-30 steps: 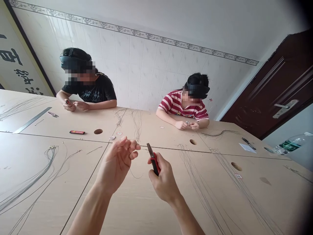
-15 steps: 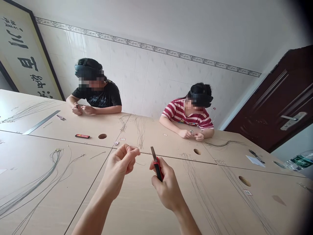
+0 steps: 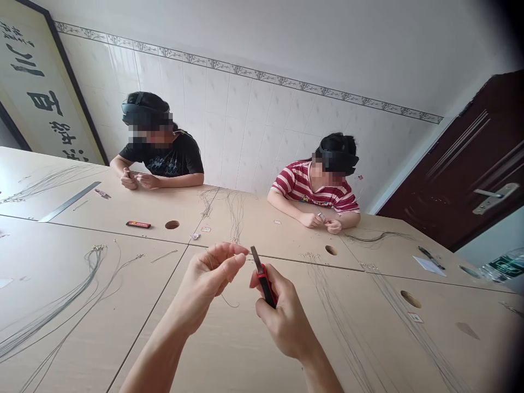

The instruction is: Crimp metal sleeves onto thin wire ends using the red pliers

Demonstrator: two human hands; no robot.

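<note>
My left hand (image 3: 213, 278) is raised over the table, thumb and fingers pinched on a thin wire (image 3: 231, 303), whose curved end hangs below the palm. What sits at the fingertips is too small to make out. My right hand (image 3: 282, 308) is wrapped round pliers (image 3: 265, 284) with red and black handles. The jaws point up and left, close to the left fingertips, with a small gap between.
Bundles of thin wires (image 3: 82, 289) lie on the pale table (image 3: 196, 349) at left and right. A red and black marker-like object (image 3: 138, 224), a metal ruler (image 3: 69, 202) and round holes are farther back. Two people sit opposite; a bottle (image 3: 505, 266) lies at right.
My left hand has moved right, its fingertips now nearer the pliers, and its fingers are a little less curled. More of the wire shows. The pliers have barely moved.
</note>
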